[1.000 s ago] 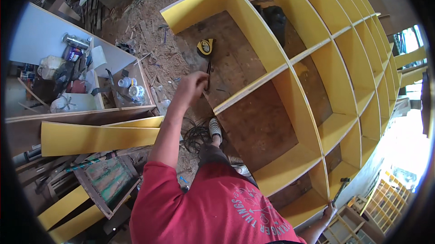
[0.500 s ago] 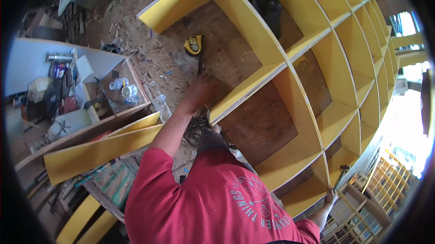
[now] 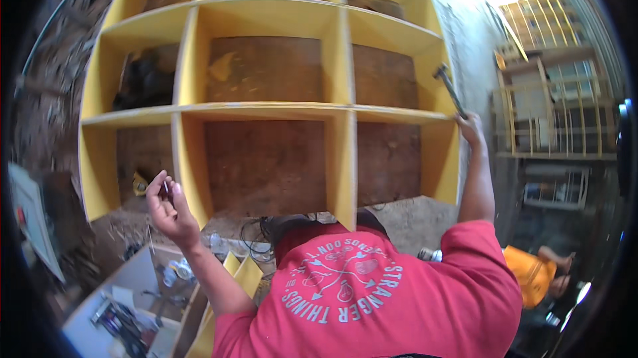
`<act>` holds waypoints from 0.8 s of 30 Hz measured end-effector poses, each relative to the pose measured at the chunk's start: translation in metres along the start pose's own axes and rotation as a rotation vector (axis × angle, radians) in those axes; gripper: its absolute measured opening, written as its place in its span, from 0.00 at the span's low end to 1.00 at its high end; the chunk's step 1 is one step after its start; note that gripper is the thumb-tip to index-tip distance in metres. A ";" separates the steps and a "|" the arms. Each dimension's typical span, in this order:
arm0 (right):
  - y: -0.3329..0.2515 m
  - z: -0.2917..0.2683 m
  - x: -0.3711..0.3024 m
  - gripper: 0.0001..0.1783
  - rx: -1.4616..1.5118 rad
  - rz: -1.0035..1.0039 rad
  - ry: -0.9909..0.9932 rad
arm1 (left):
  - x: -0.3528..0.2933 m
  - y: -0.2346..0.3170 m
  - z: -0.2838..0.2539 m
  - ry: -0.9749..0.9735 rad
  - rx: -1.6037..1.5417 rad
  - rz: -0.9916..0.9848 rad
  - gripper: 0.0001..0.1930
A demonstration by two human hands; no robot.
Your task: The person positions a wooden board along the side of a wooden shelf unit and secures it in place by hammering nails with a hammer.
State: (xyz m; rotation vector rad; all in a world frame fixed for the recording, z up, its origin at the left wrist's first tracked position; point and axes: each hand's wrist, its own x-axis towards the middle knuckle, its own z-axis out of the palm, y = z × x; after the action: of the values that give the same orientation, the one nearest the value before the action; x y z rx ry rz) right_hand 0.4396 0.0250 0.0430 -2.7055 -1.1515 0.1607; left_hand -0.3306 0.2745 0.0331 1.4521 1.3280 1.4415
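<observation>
A large yellow wooden shelving frame (image 3: 266, 111) with several compartments stretches out in front of me. My right hand (image 3: 471, 129), at the frame's right outer edge, is closed round the handle of a hammer (image 3: 452, 92), whose head points up and to the left. Raised before the near-left compartment, my left hand (image 3: 173, 213) has its palm turned up and its fingers curled. Something small seems to sit between those fingers, too small to name. Behind that hand a yellow and black tape measure (image 3: 139, 184) lies on the brown board inside the compartment, partly covered by the fingers.
An open box (image 3: 136, 271) with bottles and tools lies at the lower left, beside yellow planks (image 3: 247, 277). Dark cable (image 3: 252, 232) coils near my legs. Dark plastic (image 3: 149, 76) fills a left compartment. At the right are yellow lattice frames (image 3: 555, 115) and a person in orange (image 3: 528, 271).
My view has swung round to the right, so the frame now faces me squarely. The left hand has risen from beside the tape measure and turned palm up. The hammer stays in my right hand.
</observation>
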 end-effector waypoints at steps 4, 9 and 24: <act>0.009 0.013 -0.009 0.23 0.122 -0.029 0.060 | -0.042 0.071 0.058 -0.166 0.004 0.068 0.11; 0.056 0.038 -0.016 0.21 0.689 0.096 -0.084 | -0.129 0.143 0.154 -0.383 0.116 0.260 0.05; 0.060 0.082 -0.065 0.16 1.564 0.213 -0.175 | -0.267 0.185 0.470 -0.922 0.062 0.181 0.05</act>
State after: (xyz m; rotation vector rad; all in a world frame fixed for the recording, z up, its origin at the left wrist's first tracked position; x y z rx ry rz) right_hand 0.4225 -0.0516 -0.0490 -1.3599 -0.3481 0.8831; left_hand 0.1987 0.0618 0.0685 1.9604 0.6629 0.6399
